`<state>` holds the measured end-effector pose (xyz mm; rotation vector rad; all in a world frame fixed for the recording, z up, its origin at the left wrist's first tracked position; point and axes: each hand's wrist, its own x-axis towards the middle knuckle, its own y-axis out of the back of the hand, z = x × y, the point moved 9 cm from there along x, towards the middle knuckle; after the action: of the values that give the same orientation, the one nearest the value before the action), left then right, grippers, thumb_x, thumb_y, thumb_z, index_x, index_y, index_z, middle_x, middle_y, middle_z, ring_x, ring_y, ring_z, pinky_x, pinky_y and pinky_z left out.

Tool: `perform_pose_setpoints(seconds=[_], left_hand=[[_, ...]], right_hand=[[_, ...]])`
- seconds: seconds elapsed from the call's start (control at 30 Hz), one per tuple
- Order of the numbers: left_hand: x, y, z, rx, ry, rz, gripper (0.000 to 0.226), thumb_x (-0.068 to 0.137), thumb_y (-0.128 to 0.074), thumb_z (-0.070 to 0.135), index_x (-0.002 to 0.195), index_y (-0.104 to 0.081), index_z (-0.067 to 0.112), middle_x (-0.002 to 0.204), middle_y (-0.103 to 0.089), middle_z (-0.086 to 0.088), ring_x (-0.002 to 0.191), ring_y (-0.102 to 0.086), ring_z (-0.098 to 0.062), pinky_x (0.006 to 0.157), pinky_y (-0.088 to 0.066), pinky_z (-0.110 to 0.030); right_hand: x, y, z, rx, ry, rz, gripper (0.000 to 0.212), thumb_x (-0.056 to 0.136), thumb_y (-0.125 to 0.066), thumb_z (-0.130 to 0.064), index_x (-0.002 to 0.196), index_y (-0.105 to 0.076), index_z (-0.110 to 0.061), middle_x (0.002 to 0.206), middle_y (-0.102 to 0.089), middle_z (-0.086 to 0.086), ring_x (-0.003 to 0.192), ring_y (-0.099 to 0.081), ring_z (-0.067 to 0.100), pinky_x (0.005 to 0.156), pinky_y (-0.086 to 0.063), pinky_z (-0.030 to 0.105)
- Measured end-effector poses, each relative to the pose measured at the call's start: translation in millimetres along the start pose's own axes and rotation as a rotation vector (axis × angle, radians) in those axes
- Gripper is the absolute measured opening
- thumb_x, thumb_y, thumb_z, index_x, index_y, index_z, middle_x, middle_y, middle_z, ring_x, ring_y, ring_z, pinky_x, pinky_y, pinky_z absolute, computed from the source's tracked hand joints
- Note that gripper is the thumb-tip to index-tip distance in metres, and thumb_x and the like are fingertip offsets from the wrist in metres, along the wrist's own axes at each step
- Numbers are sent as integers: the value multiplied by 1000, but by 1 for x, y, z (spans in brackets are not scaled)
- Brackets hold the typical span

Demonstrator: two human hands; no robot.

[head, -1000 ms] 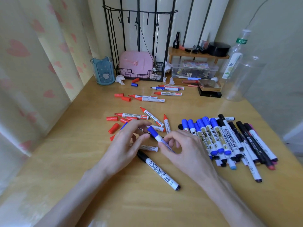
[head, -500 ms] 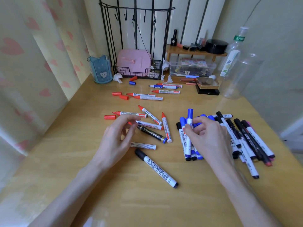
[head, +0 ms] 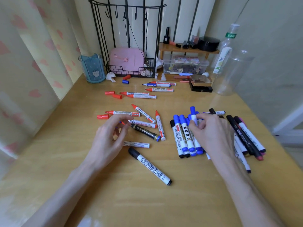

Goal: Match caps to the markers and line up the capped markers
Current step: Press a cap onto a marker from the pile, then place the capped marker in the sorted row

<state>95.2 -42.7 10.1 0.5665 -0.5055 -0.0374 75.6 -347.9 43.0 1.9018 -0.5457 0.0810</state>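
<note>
On the wooden desk (head: 82, 161) my right hand (head: 211, 133) pinches a blue-capped marker (head: 193, 114) and sets it among the row of blue-capped markers (head: 183, 135). Black-capped markers (head: 246, 136) lie to the right of that row. My left hand (head: 108, 138) hovers with loosely curled fingers over a cluster of uncapped red markers (head: 144, 115) and a black-bodied marker (head: 146, 132). A capped black marker (head: 150, 166) lies in front of it. Loose red caps (head: 103, 116) and a blue cap (head: 125, 81) lie further left and back.
More uncapped markers (head: 157, 89) lie at the desk's back. Behind them stand a blue cup (head: 92, 69), a black wire rack (head: 131, 69) with a pink case, a clear box (head: 185, 66), a small black box (head: 200, 86) and clear bottles (head: 229, 71).
My right hand carried the blue-capped marker from the middle over to the blue row on the right. My left hand let go and stayed near the red markers.
</note>
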Motion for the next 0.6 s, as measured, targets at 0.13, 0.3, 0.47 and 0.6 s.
perform_pose_setpoints(seconds=[0.13, 0.3, 0.47, 0.6], left_hand=[[1, 2, -1, -3, 9, 14, 27, 105, -55, 13, 117, -63, 37, 106, -70, 9, 89, -71, -20, 77, -57, -47], [1, 3, -3, 1, 27, 22, 26, 105, -57, 11, 117, -65, 33, 103, -70, 9, 89, -70, -18, 75, -54, -39], [3, 3, -10, 13, 36, 15, 25, 105, -57, 11, 115, -65, 32, 102, -71, 10, 86, -68, -13, 71, -49, -27], [5, 9, -13, 13, 38, 40, 25, 105, -57, 9, 115, -66, 30, 98, -70, 11, 81, -67, -10, 69, -47, -20]], right_hand=[[2, -11, 1, -70, 27, 0, 19, 94, -64, -36, 94, -72, -19, 67, -64, 0, 74, -61, 30, 62, -52, 36], [3, -15, 0, -46, 78, 29, 26, 97, -65, -37, 117, -73, -21, 75, -67, -1, 88, -63, 29, 68, -52, 37], [-8, -18, -37, 134, 317, 66, 19, 90, -73, -34, 106, -76, -23, 78, -58, -8, 81, -56, 18, 68, -39, 30], [-18, -32, -60, 228, 427, 15, 19, 87, -79, -35, 104, -77, -27, 82, -58, -9, 79, -54, 16, 72, -43, 31]])
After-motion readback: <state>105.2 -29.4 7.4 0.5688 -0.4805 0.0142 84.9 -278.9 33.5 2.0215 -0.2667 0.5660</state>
